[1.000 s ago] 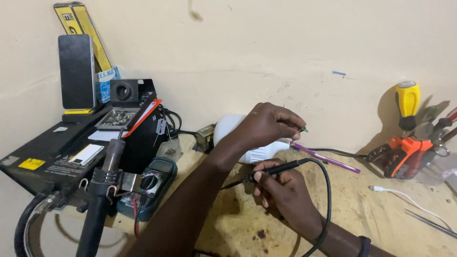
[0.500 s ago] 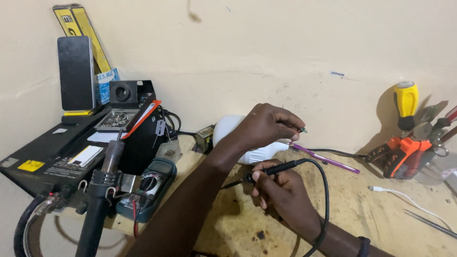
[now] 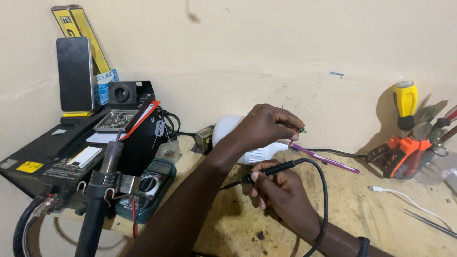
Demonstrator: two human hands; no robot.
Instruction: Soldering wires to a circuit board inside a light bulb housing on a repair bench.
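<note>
My left hand (image 3: 266,126) reaches across from the near left and its fingers (image 3: 294,135) are pinched together on a tiny green-tipped component (image 3: 303,130), held up just in front of the wall, above the white bulb (image 3: 247,145) that lies on its side at the far edge of the table (image 3: 371,214). My right hand (image 3: 281,190) sits nearer to me, just below the left; its fingers are clamped around a black probe (image 3: 271,170), which lies nearly level with its thin tip pointing left and its black cable (image 3: 324,190) looping up and over to the right, then down past my wrist. The two hands are close but apart. A purple-handled tool (image 3: 328,159) lies on the table just right of the bulb. Far right, a yellow-handled screwdriver (image 3: 405,102) stands against the wall beside orange-and-black pliers (image 3: 400,154), and a white cable (image 3: 404,197) trails across the table near them. On the left, a green multimeter (image 3: 147,183) lies at the table's edge beside a black bench unit (image 3: 57,157), with a hot-air handle (image 3: 102,190) standing in its holder at the near left.
</note>
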